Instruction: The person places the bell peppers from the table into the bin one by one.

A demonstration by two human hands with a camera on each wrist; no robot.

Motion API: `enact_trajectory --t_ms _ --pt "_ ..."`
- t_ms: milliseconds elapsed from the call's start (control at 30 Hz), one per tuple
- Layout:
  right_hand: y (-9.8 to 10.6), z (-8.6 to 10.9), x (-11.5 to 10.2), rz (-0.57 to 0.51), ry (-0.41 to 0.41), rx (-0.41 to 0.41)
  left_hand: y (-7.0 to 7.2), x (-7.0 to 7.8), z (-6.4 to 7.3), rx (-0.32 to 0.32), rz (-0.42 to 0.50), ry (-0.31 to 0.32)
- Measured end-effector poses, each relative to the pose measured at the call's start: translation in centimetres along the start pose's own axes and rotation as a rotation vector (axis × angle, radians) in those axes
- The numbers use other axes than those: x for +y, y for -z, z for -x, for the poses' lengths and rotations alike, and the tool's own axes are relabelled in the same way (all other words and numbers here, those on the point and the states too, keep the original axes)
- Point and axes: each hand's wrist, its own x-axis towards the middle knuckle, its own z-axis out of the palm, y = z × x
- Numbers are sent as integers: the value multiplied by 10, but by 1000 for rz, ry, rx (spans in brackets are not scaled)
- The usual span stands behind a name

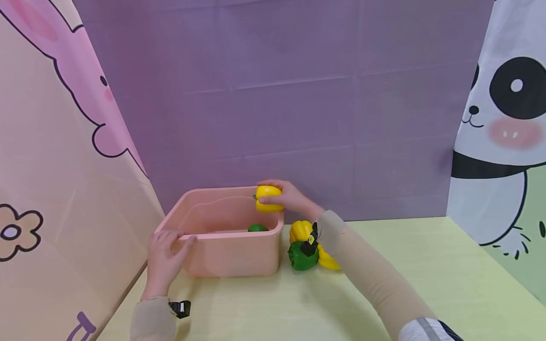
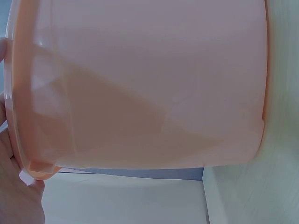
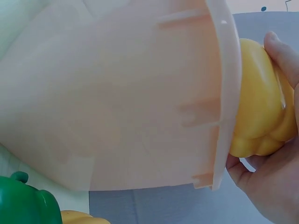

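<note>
A yellow bell pepper (image 1: pixel 268 204) is held in my right hand (image 1: pixel 290 196), thumb in front and fingers behind, at the right rim of a pink plastic bin (image 1: pixel 232 255). In the right wrist view the held yellow pepper (image 3: pixel 261 100) shows just past the bin's rim (image 3: pixel 229 93). My left hand (image 1: pixel 164 258) grips the bin's near left corner, thumb along the front rim. The left wrist view shows the bin's wall (image 2: pixel 149 84) and part of the left hand (image 2: pixel 18 196) at its corner. Inside the bin lies a green pepper (image 1: pixel 258 228), mostly hidden by the front wall.
Right of the bin, on the pale table (image 1: pixel 409 270), sit a green bell pepper (image 1: pixel 302 259), a yellow one (image 1: pixel 300 230) behind it, and another yellow one (image 1: pixel 328 260) partly covered by my right sleeve. A purple backdrop (image 1: pixel 298 94) rises behind; printed panels flank both sides.
</note>
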Motion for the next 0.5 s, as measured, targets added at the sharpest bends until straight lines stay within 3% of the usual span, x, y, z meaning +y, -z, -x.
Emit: enact_trajectory --t_ms 267,500 --pt "-7 1 -4 -16 -1 -5 1 0 0 4 -6 2" --pt "-13 0 -5 40 -5 -11 1 0 -1 4 7 -7"
